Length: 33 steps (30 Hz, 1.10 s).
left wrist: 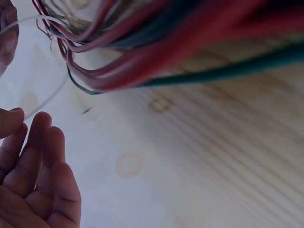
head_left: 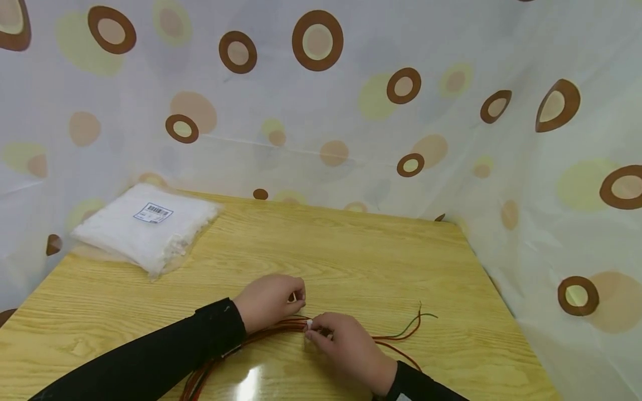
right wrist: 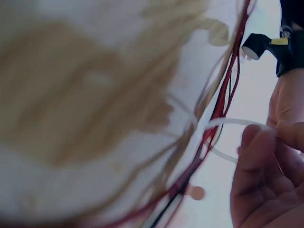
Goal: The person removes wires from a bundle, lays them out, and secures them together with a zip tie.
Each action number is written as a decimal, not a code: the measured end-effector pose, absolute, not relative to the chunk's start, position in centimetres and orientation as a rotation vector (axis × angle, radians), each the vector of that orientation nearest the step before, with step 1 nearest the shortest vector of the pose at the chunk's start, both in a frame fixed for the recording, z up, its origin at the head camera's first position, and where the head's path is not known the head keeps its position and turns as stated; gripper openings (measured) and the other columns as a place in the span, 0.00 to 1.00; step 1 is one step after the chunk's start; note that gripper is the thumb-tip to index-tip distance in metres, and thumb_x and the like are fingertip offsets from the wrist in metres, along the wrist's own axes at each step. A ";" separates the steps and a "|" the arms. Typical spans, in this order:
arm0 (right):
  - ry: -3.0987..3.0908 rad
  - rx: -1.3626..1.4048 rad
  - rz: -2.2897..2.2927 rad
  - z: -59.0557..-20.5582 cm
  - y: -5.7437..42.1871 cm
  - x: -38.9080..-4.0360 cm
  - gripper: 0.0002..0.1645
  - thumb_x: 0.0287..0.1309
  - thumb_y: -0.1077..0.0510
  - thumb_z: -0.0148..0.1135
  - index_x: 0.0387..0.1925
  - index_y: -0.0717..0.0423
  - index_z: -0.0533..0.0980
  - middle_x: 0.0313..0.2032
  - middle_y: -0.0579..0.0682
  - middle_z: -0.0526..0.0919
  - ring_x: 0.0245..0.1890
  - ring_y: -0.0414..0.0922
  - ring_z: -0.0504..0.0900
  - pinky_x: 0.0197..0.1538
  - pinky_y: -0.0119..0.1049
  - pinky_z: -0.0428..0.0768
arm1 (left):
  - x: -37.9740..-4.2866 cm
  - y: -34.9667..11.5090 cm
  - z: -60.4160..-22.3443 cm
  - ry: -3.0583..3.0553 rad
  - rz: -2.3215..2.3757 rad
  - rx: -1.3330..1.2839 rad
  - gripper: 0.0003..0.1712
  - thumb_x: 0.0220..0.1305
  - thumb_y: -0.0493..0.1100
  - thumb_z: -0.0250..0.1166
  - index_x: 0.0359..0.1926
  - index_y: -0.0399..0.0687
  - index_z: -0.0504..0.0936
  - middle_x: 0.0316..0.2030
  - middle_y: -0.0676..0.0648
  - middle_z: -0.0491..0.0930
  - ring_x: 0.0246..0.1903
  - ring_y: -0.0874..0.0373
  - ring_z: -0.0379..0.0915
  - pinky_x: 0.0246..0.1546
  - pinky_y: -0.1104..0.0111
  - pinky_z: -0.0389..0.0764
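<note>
A bundle of thin red, dark and green wires (head_left: 276, 328) curves across the wooden table in front of me. A white cable tie (right wrist: 232, 121) loops around the bundle in the right wrist view. My left hand (head_left: 271, 303) is just beyond the wires, pinching the tie between thumb and fingertips, as the left wrist view shows. Nearer to me, my right hand (head_left: 347, 341) holds the tie close to the wires, a small white part of it showing at the fingertips. Loose wire ends (head_left: 418, 317) stick out to the right of this hand.
On the table's far left lies a clear plastic bag (head_left: 145, 223) of white contents with a barcode label. The wooden table (head_left: 351, 250) meets a white curtain (head_left: 281, 111) patterned with brown rings at its back and sides.
</note>
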State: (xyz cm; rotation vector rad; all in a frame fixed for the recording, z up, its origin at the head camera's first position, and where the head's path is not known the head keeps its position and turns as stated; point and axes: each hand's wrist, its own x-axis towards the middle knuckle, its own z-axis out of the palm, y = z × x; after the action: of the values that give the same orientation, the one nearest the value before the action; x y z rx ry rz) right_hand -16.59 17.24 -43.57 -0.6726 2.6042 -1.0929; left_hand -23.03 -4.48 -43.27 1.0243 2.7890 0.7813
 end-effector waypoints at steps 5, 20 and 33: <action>2.394 -0.455 -1.366 -44.0 17.1 -17.3 0.13 0.76 0.51 0.61 0.44 0.55 0.86 0.35 0.50 0.87 0.29 0.38 0.80 0.31 0.31 0.79 | -22.8 -4.1 -43.2 2.821 0.733 1.071 0.06 0.74 0.43 0.66 0.36 0.55 0.82 0.27 0.57 0.82 0.24 0.69 0.70 0.29 0.72 0.74; 2.180 -0.253 -1.675 -44.2 16.3 -18.0 0.21 0.81 0.50 0.51 0.47 0.63 0.81 0.35 0.52 0.85 0.34 0.43 0.81 0.30 0.32 0.82 | -22.6 -3.7 -43.6 2.978 0.460 1.398 0.08 0.71 0.45 0.70 0.32 0.54 0.83 0.21 0.55 0.79 0.20 0.67 0.67 0.26 0.74 0.70; 2.193 -0.248 -1.649 -44.6 16.3 -18.1 0.22 0.81 0.49 0.52 0.44 0.64 0.82 0.33 0.49 0.85 0.31 0.42 0.81 0.27 0.32 0.81 | -22.4 -3.7 -43.8 2.997 0.433 1.477 0.15 0.70 0.44 0.69 0.25 0.58 0.78 0.17 0.59 0.71 0.19 0.67 0.60 0.33 0.68 0.75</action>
State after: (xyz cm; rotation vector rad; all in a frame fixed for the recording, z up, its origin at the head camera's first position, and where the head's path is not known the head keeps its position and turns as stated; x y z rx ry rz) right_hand -18.09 16.29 -44.61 -0.2482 2.1930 -1.6489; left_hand -22.43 -3.73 -43.80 1.4769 2.9965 0.4330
